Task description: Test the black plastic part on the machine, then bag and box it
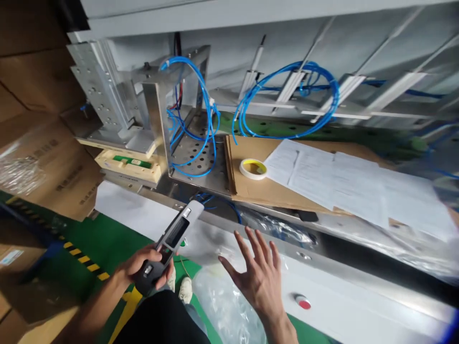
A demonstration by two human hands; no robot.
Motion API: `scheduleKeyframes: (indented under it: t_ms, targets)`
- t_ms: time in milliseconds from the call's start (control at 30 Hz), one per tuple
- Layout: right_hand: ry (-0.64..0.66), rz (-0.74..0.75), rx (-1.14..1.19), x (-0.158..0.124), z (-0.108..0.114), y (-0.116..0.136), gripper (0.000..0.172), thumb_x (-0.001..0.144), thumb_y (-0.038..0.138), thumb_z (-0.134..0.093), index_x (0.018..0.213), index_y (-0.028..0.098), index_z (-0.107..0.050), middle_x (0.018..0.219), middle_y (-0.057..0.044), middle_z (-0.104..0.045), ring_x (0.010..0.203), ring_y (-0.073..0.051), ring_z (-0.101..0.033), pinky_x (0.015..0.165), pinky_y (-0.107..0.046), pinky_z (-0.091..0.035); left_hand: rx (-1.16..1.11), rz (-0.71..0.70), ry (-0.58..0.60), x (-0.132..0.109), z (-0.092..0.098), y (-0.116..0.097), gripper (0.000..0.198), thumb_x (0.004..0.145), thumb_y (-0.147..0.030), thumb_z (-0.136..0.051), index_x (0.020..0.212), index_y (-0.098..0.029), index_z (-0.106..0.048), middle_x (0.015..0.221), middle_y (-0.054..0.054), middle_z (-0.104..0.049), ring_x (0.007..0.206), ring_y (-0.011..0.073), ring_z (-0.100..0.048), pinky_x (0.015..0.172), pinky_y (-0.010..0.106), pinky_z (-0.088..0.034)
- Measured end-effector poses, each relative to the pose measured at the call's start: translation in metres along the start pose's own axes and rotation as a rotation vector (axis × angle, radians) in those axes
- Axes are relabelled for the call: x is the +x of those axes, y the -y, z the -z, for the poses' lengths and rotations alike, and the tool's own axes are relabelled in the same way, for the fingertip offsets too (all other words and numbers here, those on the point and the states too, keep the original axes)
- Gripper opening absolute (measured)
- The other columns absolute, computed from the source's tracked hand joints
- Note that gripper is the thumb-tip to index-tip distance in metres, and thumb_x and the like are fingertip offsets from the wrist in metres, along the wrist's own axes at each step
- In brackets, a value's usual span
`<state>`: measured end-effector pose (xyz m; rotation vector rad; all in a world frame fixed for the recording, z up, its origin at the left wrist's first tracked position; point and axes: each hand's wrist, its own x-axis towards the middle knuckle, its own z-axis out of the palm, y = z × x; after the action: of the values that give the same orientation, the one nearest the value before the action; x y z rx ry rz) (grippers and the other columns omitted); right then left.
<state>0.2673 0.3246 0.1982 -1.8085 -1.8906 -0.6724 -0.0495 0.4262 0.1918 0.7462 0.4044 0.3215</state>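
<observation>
My left hand (145,265) is wrapped around a long grey-and-black handheld device (172,240) with a dark rectangular window, tilted so its lighter end points up and right. What its window holds is too blurred to read. My right hand (260,274) is held out with fingers spread and nothing in it, in front of the bench's white front panel (340,298). Just behind the device, a green button (183,242) is partly hidden. A red button (304,302) sits on the panel to the right of my right hand.
At left stands a metal press with a cream fixture (154,173) holding a green piece. Blue tubing (337,91) is coiled at the back. A tape roll (254,177) and papers (315,179) lie on cardboard (276,197). Clear plastic (229,306) hangs below; cartons (46,157) stand left.
</observation>
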Motion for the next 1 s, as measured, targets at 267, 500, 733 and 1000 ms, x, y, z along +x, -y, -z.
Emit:
scheduleKeyframes:
  t_ms: [267,500,733,1000]
  targets:
    - [0.02,0.621,0.374,0.083,0.02,0.07,0.041,0.108,0.046,-0.045,0.136,0.027,-0.068,0.122,-0.004,-0.078,0.113,-0.023,-0.066,0.11,-0.043,-0.042,0.058,0.392,0.222,-0.023,0.005,-0.024,0.046,0.081,-0.053,-0.07,0.104,-0.014,-0.076,0.08,0.011,-0.077,0.046,0.0205,-0.064,0.045,0.03,-0.047]
    - [0.065,0.425,0.301,0.15,-0.036,0.107,0.073,0.101,0.07,-0.036,0.136,0.013,-0.066,0.1,-0.01,-0.076,0.087,-0.022,-0.069,0.08,-0.036,-0.05,-0.169,-0.275,-0.593,-0.048,0.081,-0.076,0.062,0.082,-0.075,-0.071,0.109,-0.018,-0.073,0.097,0.011,-0.08,0.079,0.0275,-0.077,0.063,0.036,-0.062]
    - [0.073,0.228,0.064,0.254,-0.108,0.176,0.058,0.105,0.06,-0.045,0.135,0.013,-0.064,0.106,-0.015,-0.077,0.093,-0.028,-0.068,0.08,-0.04,-0.049,0.37,-0.592,-1.112,-0.071,0.16,-0.135,0.048,0.087,-0.061,-0.075,0.112,-0.022,-0.07,0.107,0.009,-0.076,0.1,0.0259,-0.074,0.08,0.035,-0.062]
    - [0.384,0.025,0.082,0.336,-0.164,0.193,0.058,0.104,0.056,-0.05,0.14,0.013,-0.064,0.126,-0.022,-0.076,0.114,-0.035,-0.072,0.099,-0.047,-0.057,1.317,-0.955,-1.094,-0.024,0.206,-0.225,0.043,0.104,-0.049,-0.057,0.139,-0.025,-0.06,0.143,0.017,-0.066,0.139,0.031,-0.061,0.115,0.048,-0.053]
